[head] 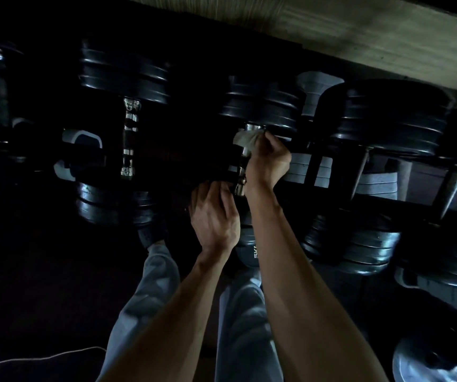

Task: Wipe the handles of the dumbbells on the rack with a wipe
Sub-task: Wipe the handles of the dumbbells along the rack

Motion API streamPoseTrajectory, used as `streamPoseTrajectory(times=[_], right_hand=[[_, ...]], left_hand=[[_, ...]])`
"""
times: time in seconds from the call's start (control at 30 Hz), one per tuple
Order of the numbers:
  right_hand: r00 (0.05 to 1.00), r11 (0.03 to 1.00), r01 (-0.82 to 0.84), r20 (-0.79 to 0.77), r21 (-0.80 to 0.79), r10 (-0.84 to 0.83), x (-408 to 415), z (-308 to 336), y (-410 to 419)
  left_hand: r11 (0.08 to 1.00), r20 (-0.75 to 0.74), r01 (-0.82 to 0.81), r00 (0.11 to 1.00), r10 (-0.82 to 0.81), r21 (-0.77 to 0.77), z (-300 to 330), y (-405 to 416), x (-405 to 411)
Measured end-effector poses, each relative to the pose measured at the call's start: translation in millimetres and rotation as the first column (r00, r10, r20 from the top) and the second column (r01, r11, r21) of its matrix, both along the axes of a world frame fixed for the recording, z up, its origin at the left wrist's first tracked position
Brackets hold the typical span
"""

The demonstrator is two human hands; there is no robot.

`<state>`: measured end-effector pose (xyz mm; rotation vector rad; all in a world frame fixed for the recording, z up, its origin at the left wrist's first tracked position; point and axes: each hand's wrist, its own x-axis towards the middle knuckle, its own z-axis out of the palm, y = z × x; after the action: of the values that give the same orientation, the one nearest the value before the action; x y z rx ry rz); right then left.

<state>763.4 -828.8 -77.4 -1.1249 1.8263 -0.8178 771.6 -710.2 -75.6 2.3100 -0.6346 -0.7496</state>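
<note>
Several black plate dumbbells lie on a dark rack, chrome handles running away from me. My right hand (268,158) pinches a white wipe (245,139) and holds it against the far end of the middle dumbbell's handle (241,172), just below its far plates (260,106). My left hand (215,213) grips the near end of that dumbbell, fingers curled over the near plates, which it mostly hides. To the left lies another dumbbell with a bare chrome handle (130,136).
A bigger dumbbell (390,117) lies to the right with its near plates (359,244) lower down. Grey plates (313,166) sit on a shelf below. A loose plate (426,362) lies bottom right. My legs stand close to the rack. Light floor (359,28) beyond.
</note>
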Motion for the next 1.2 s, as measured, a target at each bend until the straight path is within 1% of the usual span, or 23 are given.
streamPoseTrajectory(times=[0.1, 0.13, 0.17, 0.2, 0.27, 0.33, 0.37, 0.43, 0.47, 0.53, 0.6, 0.63, 0.7, 0.77, 0.8, 0.87, 0.9, 0.97, 1.07, 1.13, 1.2], right_hand=[[0.995, 0.994, -0.092, -0.049, -0.059, 0.089, 2.3, 10.9, 11.8], [0.994, 0.992, -0.099, -0.060, -0.078, 0.095, 3.5, 12.7, 12.7], [0.996, 0.995, -0.072, -0.064, -0.075, 0.068, 4.7, 12.4, 10.4], [0.999, 0.999, -0.016, -0.044, -0.045, 0.014, 5.3, 10.2, 5.5], [0.989, 0.989, 0.113, 0.083, 0.093, -0.121, 3.1, 7.1, -6.1], [0.969, 0.971, 0.115, 0.190, 0.207, -0.156, -1.8, 5.9, -10.3], [0.970, 0.973, 0.085, 0.205, 0.215, -0.130, -3.9, 6.8, -8.8], [0.979, 0.987, 0.022, 0.197, 0.160, -0.054, -9.4, 11.7, -0.4], [0.987, 0.993, -0.012, 0.159, 0.116, -0.006, -12.9, 13.3, 4.3], [0.996, 0.996, -0.089, 0.031, 0.011, 0.089, -20.4, 18.2, 9.3], [0.985, 0.986, -0.163, -0.065, -0.037, 0.161, -26.2, 24.5, 13.1], [0.977, 0.978, -0.202, -0.086, -0.048, 0.197, -29.4, 27.9, 16.5], [0.959, 0.961, -0.268, -0.112, -0.063, 0.260, -34.2, 37.5, 26.4], [0.954, 0.956, -0.289, -0.098, -0.049, 0.283, -38.9, 44.3, 37.1], [0.956, 0.957, -0.288, -0.075, -0.033, 0.285, -41.3, 46.2, 41.2], [0.957, 0.957, -0.290, 0.006, 0.000, 0.290, -45.6, 49.8, 45.9], [0.955, 0.956, -0.294, 0.050, 0.008, 0.293, -47.6, 51.1, 46.6], [0.951, 0.955, -0.296, 0.095, 0.014, 0.293, -51.0, 53.2, 45.2], [0.937, 0.948, -0.313, 0.179, 0.056, 0.299, -56.8, 53.1, 43.3], [0.926, 0.944, -0.317, 0.243, 0.086, 0.289, -61.1, 52.8, 41.2], [0.921, 0.939, -0.318, 0.279, 0.130, 0.273, -66.0, 52.5, 37.9]], left_hand=[[1.000, -0.002, -0.009, 1.000, 0.009, -0.020, 1.6, -0.5, 0.3], [1.000, -0.003, -0.014, 1.000, 0.013, -0.023, 2.1, -1.0, 0.2], [1.000, -0.001, -0.014, 1.000, 0.014, -0.021, 3.0, -1.3, 0.0], [1.000, 0.002, -0.012, 1.000, 0.012, -0.019, 3.6, -1.2, -0.1], [1.000, 0.008, -0.017, 1.000, 0.017, -0.016, 5.8, -2.4, 0.2], [0.999, 0.008, -0.035, 0.999, 0.035, -0.012, 7.6, -3.1, 0.0], [0.999, 0.018, -0.032, 0.999, 0.032, -0.013, 9.0, -3.3, -0.1], [1.000, 0.032, -0.005, 0.999, 0.005, -0.011, 7.9, -2.9, 1.5], [1.000, 0.025, 0.013, 1.000, -0.013, -0.010, 6.2, -1.9, 2.8], [0.999, -0.020, 0.048, 0.999, -0.048, -0.012, 4.5, -0.9, 5.3], [0.998, -0.075, 0.063, 0.995, -0.065, -0.030, 7.1, 0.1, 10.4], [0.997, -0.085, 0.062, 0.994, -0.066, -0.052, 9.7, -0.5, 14.5], [0.991, -0.045, 0.063, 0.997, -0.069, -0.115, 15.9, -4.8, 23.9], [0.976, -0.004, 0.097, 0.995, -0.100, -0.195, 23.0, -14.0, 29.6], [0.965, -0.012, 0.120, 0.992, -0.126, -0.232, 26.6, -19.0, 29.8], [0.955, -0.052, 0.151, 0.984, -0.170, -0.257, 35.0, -27.6, 26.7], [0.958, -0.085, 0.139, 0.983, -0.165, -0.252, 37.9, -30.2, 25.0], [0.970, -0.214, 0.076, 0.969, -0.126, -0.231, 40.1, -32.3, 24.8], [0.982, -0.417, 0.013, 0.904, -0.091, -0.187, 43.8, -32.4, 28.8], [0.981, -0.503, 0.017, 0.857, -0.114, -0.193, 48.5, -33.9, 31.4], [0.979, -0.544, 0.074, 0.822, -0.167, -0.189, 52.9, -36.5, 35.2]])
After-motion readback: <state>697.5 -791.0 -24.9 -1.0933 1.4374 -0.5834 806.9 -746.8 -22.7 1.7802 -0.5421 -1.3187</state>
